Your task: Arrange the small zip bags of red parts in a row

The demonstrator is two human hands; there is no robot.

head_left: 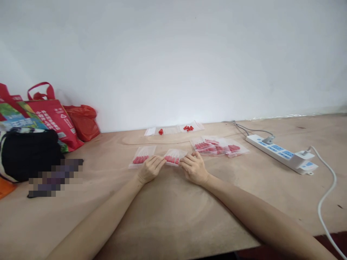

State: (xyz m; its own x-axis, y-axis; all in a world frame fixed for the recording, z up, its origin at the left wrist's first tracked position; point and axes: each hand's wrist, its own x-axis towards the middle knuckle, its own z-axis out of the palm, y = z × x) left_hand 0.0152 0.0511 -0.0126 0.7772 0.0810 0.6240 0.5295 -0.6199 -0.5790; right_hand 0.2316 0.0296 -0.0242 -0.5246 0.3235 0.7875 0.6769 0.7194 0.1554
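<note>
The bag lies flat on the worktop, long axis left-right, between both hands: left hand fingers pinch its left edge, right hand fingers its right (equally near).

Left hand, right hand: bare, no sleeves, rings or watch.

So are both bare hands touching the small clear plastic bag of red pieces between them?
Touching. The head view shows left hand and right hand fingertips on the small clear bag.
</note>
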